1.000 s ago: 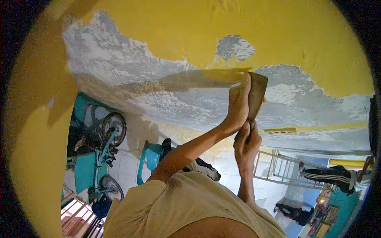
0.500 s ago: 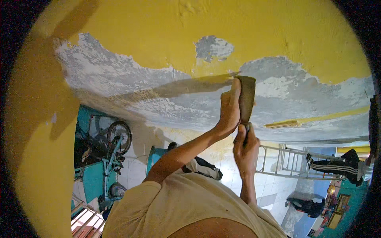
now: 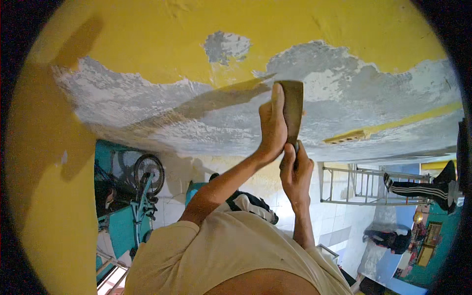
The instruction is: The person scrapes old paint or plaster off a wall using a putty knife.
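My right hand (image 3: 297,174) is closed around the handle of a wide-bladed scraper (image 3: 294,105), which points upward. My left hand (image 3: 274,125) grips the blade from its left side, thumb lying along the near face; a fingertip peeks out past the blade's right edge, and the other fingers are hidden behind it. The blade's broad end is in front of the bared grey patch on the yellow wall (image 3: 147,29), close below the ragged paint edge. Whether it touches the wall I cannot tell.
A yellow trim strip with a perforated end (image 3: 346,137) runs along the surface at right. Below stand a metal ladder (image 3: 339,184), a person in striped trousers (image 3: 418,189) at its far end, and a bicycle (image 3: 142,196) at left. A dark garment-like heap (image 3: 388,240) appears lower right.
The whole view has shifted, carrying the wall patches up and left. Against the wall, the scraper and both hands have moved a little to the right. Both grips look the same.
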Motion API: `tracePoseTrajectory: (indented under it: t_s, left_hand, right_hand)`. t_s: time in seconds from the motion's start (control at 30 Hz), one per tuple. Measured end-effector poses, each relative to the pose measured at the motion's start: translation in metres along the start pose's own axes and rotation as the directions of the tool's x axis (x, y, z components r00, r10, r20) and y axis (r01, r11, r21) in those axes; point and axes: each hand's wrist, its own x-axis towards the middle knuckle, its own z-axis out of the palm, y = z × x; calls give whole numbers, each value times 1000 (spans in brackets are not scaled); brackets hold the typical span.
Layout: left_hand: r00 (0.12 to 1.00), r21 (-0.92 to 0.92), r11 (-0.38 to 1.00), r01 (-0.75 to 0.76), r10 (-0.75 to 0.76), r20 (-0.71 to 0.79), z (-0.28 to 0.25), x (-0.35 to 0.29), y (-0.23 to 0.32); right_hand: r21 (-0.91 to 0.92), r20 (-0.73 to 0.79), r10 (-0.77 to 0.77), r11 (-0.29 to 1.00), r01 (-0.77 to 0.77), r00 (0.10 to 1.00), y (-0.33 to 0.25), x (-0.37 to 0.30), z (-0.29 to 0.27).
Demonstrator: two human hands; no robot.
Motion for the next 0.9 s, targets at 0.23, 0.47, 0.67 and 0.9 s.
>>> tracePoseTrajectory:
  t_s: [0.23,0.47,0.67,0.9]
  left_hand:
    - [999,-30,1000,9,-10,-33,3,2,3]
    - [998,-98,993,-62,61,-13,-3,10,13]
    - [997,-95,994,-56,51,-58,5,9,18]
    - [999,-52,998,-17,14,-47,0,15,3]
  right_hand:
    - [-62,48,-11,998,14,999,-1,11,-4]
    - [-45,15,-99,994,100,995,-14,16,8]
    - [-143,-4,-74,987,73,997,-16,16,4]
    - [-173,42,-26,984,33,999,-13,19,1]
